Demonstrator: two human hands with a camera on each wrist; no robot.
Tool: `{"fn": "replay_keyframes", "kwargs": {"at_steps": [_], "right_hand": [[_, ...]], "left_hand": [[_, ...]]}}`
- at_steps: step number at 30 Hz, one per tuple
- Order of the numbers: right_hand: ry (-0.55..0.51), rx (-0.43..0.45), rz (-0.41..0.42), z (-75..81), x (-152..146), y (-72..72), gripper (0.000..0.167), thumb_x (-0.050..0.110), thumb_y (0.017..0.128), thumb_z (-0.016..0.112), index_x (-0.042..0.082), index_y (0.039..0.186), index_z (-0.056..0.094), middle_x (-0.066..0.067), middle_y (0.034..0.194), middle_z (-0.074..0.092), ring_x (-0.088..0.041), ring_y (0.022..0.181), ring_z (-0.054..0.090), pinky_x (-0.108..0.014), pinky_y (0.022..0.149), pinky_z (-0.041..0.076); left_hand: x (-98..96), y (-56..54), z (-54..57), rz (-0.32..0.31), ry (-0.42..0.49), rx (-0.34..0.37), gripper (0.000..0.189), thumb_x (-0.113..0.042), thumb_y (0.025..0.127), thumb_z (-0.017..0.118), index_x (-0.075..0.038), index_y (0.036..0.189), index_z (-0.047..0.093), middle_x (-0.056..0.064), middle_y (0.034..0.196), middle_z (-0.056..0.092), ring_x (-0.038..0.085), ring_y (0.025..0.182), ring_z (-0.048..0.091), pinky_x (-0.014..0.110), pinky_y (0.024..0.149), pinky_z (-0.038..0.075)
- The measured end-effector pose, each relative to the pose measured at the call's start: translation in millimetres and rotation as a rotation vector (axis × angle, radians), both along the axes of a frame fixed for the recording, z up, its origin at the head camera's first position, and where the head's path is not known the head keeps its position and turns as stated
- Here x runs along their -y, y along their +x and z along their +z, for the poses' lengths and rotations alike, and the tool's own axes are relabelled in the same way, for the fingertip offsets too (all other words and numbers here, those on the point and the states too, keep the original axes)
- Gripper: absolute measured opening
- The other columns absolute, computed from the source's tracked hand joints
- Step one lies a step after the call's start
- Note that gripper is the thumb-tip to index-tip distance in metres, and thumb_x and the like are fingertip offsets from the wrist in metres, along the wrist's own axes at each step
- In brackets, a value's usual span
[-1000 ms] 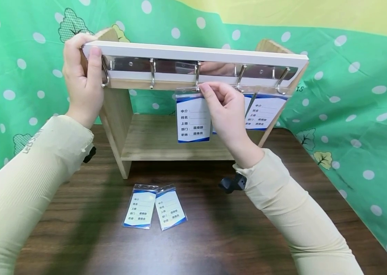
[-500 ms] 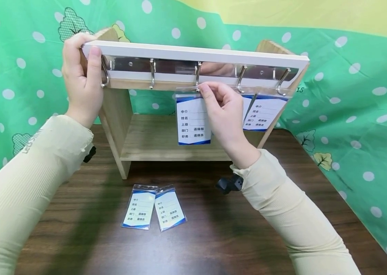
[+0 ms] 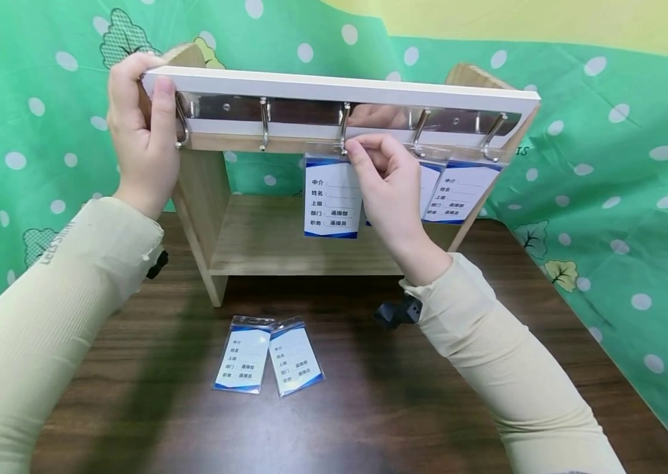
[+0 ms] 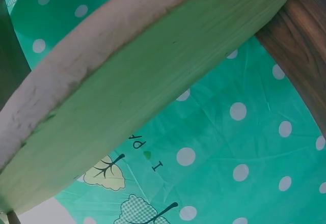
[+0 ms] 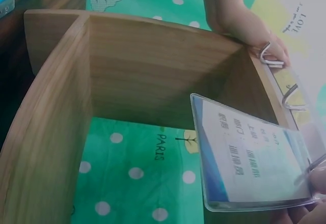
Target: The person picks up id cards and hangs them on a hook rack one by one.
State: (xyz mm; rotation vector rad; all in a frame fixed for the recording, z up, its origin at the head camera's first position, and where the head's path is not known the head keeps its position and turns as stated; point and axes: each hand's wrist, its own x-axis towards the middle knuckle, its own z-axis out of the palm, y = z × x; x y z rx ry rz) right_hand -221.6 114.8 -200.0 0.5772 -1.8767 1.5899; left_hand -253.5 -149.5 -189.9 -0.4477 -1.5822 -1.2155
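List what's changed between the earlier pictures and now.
The badge pinched by the right hand has risen slightly against the middle hook. Nothing was newly gripped or let go. Unchanged: the left hand holding the wooden stand, and the two loose badges on the table.

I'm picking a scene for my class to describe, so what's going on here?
A person's left hand grips the left end of a white board on a small wooden rack. The right hand pinches the top of a badge at the middle hook; the fingers hide whether it is fully hooked. Two more badges hang to the right, while the two left hooks carry none. Two loose badges lie on the dark table in front.
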Motion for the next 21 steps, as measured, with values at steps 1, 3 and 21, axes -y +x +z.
{"fn": "replay_keyframes", "kwargs": {"at_steps": [1,3,21], "right_hand": [[-0.004,0.0,0.008,-0.1,0,0.3,0.015,0.007,0.095,0.063,-0.007,0.099,0.068,0.009,0.075,0.068,0.001,0.062,0.054,-0.02,0.058,0.036],[-0.016,0.01,0.027,-0.7,-2,1.5,0.014,0.006,0.095,0.063,-0.006,0.101,0.067,0.01,0.076,0.069,0.001,0.063,0.054,-0.019,0.059,0.037],[-0.062,0.151,0.03,-32.9,-21,20.8,0.025,-0.001,0.093,0.063,-0.007,0.117,0.061,0.016,0.083,0.068,0.001,0.077,0.06,-0.017,0.072,0.048]], "left_hand": [[-0.3,0.0,0.2,-0.005,0.004,-0.003,0.021,-0.005,0.098,0.045,-0.006,0.113,0.059,-0.018,0.107,0.049,0.003,0.099,0.048,0.02,0.092,0.036],[-1.0,-0.1,-0.1,-0.014,0.009,-0.006,0.021,-0.005,0.098,0.045,-0.005,0.113,0.059,-0.018,0.108,0.049,0.004,0.103,0.049,0.021,0.094,0.037],[-4.7,0.1,0.8,-0.016,0.017,-0.003,0.021,-0.005,0.097,0.045,-0.004,0.113,0.059,-0.017,0.109,0.05,0.002,0.102,0.049,0.02,0.092,0.038]]}}
